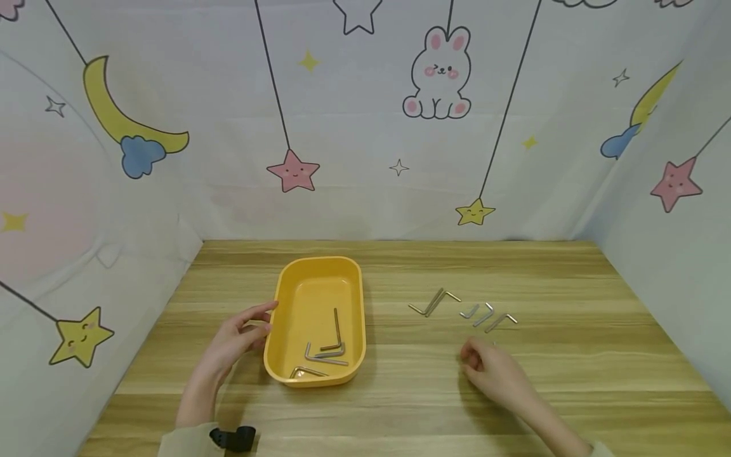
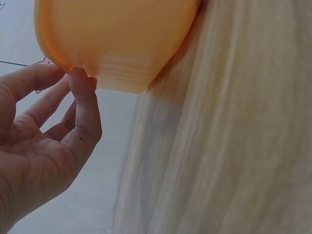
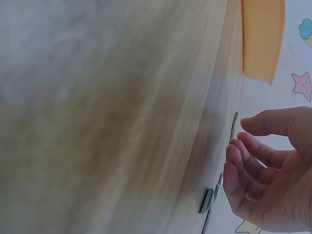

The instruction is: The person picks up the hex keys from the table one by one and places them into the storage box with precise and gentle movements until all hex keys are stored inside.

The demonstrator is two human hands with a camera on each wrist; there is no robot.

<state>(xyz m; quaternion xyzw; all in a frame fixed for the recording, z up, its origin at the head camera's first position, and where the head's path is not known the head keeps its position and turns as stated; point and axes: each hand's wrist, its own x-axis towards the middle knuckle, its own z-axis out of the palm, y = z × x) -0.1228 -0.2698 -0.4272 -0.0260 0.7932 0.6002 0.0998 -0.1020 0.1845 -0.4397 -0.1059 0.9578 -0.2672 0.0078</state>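
A yellow tray (image 1: 362, 311) stands left of centre on the table, with several L-shaped hex keys (image 1: 327, 362) lying toward its near end. At its left side, my left hand (image 1: 231, 339) holds the rim between thumb and fingers; the left wrist view shows the fingertips meeting at the edge. My right hand (image 1: 497, 374) is low over the table, fingers loosely curled, with nothing visible between them. Several more hex keys (image 1: 485, 314) lie just beyond it, and a small metal tip (image 1: 494, 343) peeks out behind the hand. In the right wrist view the thumb and fingers (image 3: 258, 170) stand apart.
The wood-grain table (image 1: 411, 393) is enclosed by a printed cloth (image 1: 371, 127) at the back and sides. Beside the left sleeve, a black strap-like device (image 1: 237, 438) sits at the wrist.
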